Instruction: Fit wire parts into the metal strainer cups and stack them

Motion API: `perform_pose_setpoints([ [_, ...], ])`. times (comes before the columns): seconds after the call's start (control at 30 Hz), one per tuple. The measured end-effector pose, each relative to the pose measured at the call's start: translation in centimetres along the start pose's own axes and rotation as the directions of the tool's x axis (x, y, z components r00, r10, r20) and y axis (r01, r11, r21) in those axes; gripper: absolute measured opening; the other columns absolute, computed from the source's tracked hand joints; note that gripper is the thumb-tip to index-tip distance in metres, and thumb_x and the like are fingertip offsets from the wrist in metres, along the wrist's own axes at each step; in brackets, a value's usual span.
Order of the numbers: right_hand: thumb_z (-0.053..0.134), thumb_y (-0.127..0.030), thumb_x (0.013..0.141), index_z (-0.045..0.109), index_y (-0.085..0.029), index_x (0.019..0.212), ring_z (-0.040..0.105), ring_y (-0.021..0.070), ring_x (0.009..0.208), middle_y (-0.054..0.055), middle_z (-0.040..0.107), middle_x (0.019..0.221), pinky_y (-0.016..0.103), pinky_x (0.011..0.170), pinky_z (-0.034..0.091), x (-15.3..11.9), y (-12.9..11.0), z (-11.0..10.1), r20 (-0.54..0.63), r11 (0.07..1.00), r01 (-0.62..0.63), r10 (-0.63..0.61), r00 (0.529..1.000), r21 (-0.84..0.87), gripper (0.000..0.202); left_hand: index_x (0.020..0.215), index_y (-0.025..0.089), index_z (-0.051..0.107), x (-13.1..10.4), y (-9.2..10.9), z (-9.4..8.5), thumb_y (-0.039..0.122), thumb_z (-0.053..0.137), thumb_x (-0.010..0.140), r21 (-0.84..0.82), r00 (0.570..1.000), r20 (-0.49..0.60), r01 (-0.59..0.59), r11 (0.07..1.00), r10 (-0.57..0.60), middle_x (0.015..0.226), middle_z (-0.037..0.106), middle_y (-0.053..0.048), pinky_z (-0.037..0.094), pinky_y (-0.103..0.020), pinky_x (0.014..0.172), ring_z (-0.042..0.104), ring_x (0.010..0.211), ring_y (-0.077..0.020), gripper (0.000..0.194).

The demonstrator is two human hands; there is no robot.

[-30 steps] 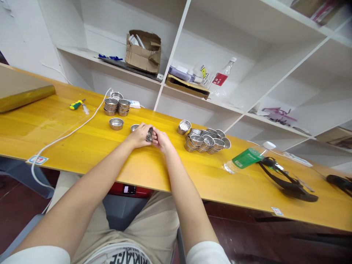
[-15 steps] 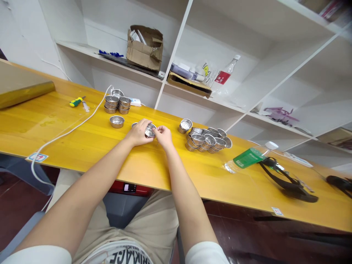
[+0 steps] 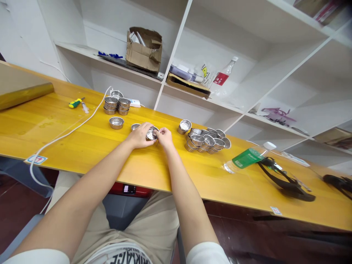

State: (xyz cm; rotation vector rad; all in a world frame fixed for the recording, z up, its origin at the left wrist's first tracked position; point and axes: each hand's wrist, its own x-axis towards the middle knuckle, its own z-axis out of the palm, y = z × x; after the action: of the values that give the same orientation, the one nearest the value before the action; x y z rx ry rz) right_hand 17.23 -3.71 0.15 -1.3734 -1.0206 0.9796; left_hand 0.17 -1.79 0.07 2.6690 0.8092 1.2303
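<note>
Head view: a person sits at a yellow table [image 3: 154, 168], both forearms stretched over it.
Metal cup: this small cup with holes [image 3: 151, 135] is between the two hands near the table's middle, its opening tilted toward the person.
Left hand: the left hand [image 3: 140, 136] is curled around the cup's left side, gripping it.
Right hand: the right hand [image 3: 165, 139] has its fingers bent at the cup's right rim; one cannot tell whether they grip the rim or something small.
Loose cups: one cup [image 3: 134, 127] stands just beyond the left hand, partly hidden by it; another cup [image 3: 116, 123] stands upright farther left.
Left stacks: several stacked cups [image 3: 124, 105] stand behind the loose ones, near a white cable [image 3: 74, 130].
Right cups: a larger group of cups [image 3: 207, 141] is clustered right of the right hand, with a short stack [image 3: 184, 127] just beside it.
Bottle: a green-labelled bottle [image 3: 247, 157] lies tilted beyond that group.
Screwdriver: a yellow-green screwdriver [image 3: 74, 103] lies far left.
</note>
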Motion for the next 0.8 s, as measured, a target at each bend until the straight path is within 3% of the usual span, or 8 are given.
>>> perform_pose_setpoints([
  [0.1,0.080,-0.029,0.074,0.045,-0.024,0.069,0.038,0.0085,0.050,-0.010,0.044,0.056,0.021,0.047,0.030,-0.04,-0.03,-0.14,-0.108,0.991,0.110,-0.117,0.987,-0.071,0.036,0.131,0.018,0.054,0.05,0.02,0.10,0.039,0.074,0.083,-0.009,1.000,0.001,-0.015,1.000,0.015,0.127,0.064,-0.014,0.051,-0.045,0.107,0.063,0.121,-0.0307,0.056],
  [0.3,0.085,-0.046,0.072,0.046,-0.024,0.071,0.042,0.0082,0.048,-0.009,0.049,0.053,0.021,0.043,0.032,-0.44,-0.07,-0.20,0.007,0.999,0.046,-0.046,0.999,0.022,0.045,0.134,0.016,0.053,0.02,-0.06,0.29,0.043,0.075,0.084,0.021,0.997,-0.075,-0.022,1.000,0.024,0.130,0.065,-0.015,0.049,-0.047,0.110,0.062,0.123,-0.0324,0.060],
  [0.47,0.087,-0.058,0.068,0.047,-0.024,0.073,0.042,0.0079,0.045,-0.009,0.049,0.050,0.020,0.042,0.033,-0.44,-0.13,-0.38,0.061,0.995,-0.012,0.006,0.998,0.100,0.053,0.133,0.018,0.053,0.11,0.03,0.29,0.040,0.075,0.082,0.020,0.997,-0.076,0.024,1.000,-0.023,0.129,0.065,-0.015,0.050,-0.047,0.108,0.062,0.122,-0.0322,0.059],
  [0.8,0.088,-0.053,0.069,0.044,-0.024,0.069,0.043,0.0075,0.043,-0.009,0.049,0.049,0.019,0.041,0.033,-0.43,0.04,-0.38,0.066,0.994,0.002,-0.009,0.998,0.108,0.053,0.134,0.016,0.052,-0.02,-0.14,0.67,0.040,0.077,0.081,0.006,0.996,-0.089,0.020,1.000,-0.020,0.128,0.065,-0.015,0.050,-0.047,0.109,0.062,0.122,-0.0323,0.063],
])
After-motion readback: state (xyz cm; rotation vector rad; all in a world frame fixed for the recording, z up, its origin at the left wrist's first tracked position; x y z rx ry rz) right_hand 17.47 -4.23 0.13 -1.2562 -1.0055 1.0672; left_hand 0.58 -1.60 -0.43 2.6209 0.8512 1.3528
